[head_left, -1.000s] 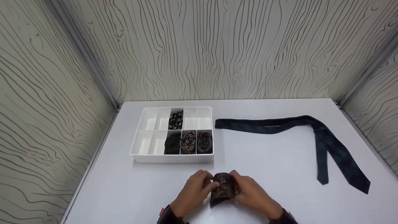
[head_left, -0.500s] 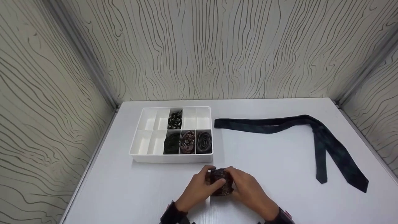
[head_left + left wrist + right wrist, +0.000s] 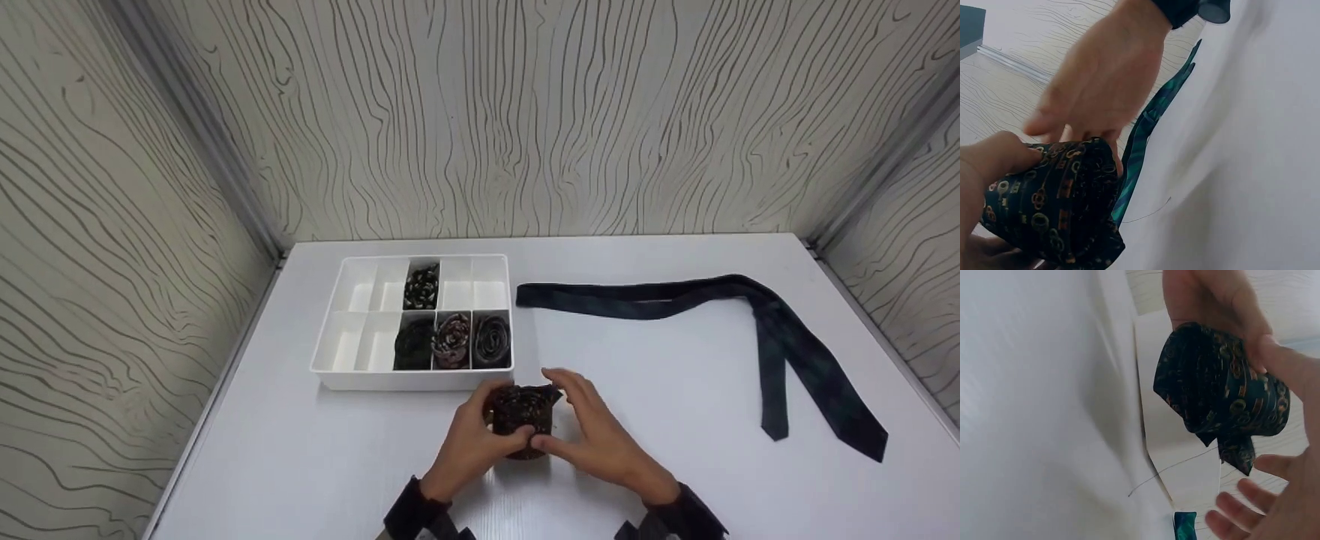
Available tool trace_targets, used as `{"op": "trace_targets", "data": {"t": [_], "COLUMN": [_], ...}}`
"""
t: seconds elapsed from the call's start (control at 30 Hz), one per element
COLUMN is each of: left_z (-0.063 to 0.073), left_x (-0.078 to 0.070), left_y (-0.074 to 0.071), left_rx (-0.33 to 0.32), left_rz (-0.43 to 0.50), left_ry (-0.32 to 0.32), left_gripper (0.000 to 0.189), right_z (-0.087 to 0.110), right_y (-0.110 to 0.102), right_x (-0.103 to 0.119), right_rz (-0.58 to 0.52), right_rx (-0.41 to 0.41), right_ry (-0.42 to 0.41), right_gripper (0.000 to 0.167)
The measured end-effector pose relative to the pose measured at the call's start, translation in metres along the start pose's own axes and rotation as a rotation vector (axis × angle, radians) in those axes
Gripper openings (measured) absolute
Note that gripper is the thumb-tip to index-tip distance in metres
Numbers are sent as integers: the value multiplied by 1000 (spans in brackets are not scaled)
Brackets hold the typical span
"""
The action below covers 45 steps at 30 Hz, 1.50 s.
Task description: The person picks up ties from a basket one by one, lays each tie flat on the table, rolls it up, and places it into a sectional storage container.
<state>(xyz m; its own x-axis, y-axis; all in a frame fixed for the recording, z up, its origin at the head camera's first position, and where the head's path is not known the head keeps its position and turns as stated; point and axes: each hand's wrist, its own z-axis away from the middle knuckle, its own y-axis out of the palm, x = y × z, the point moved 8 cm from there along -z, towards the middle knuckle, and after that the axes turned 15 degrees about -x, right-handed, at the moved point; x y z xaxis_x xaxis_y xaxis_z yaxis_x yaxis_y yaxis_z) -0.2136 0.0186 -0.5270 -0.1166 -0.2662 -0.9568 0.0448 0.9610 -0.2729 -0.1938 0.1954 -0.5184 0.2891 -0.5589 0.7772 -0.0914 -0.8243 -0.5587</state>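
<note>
A dark necktie rolled into a coil (image 3: 523, 411), printed with small keys, sits between the two hands just in front of the tray. My left hand (image 3: 471, 439) grips it, thumb on the near side and fingers curled behind. A loose pointed end sticks out beneath the coil in the right wrist view. My right hand (image 3: 607, 439) is spread beside the roll; its thumb touches the near side while its fingers stand apart from it. In the left wrist view the printed necktie roll (image 3: 1050, 202) shows its layered end.
A white divided tray (image 3: 412, 381) stands beyond the hands. Three rolled neckties fill its front right compartments, and another black patterned roll (image 3: 421, 286) is in the back row. A dark green necktie (image 3: 814, 356) lies unrolled at the right. Patterned panels enclose the table.
The roll has moved up towards the tray and turned so its coiled end shows. My right hand has loosened from it, fingers spreading away, while my left hand keeps its grip.
</note>
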Motion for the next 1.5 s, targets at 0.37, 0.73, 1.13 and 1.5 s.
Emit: {"op": "trace_targets", "data": {"t": [0.37,0.73,1.13,1.5], "left_z": [-11,-54,-132,-192], "left_x": [-9,-37,-51,-34], "left_y": [-11,-43,-65,-81], "left_rx": [-11,-118,-260,-357], "left_rz": [-18,28,-8,-107], "left_ry": [-10,43,69,40], "left_gripper": [59,57,56,57], "right_z": [-17,-51,-86,-90], "right_y": [6,14,45,52], "right_x": [10,-12,-20,-23], "right_rz": [-184,-200,-107,-153], "right_rx": [73,35,-12,-10], "right_ry": [17,153,229,281], "right_gripper": [57,42,47,42]}}
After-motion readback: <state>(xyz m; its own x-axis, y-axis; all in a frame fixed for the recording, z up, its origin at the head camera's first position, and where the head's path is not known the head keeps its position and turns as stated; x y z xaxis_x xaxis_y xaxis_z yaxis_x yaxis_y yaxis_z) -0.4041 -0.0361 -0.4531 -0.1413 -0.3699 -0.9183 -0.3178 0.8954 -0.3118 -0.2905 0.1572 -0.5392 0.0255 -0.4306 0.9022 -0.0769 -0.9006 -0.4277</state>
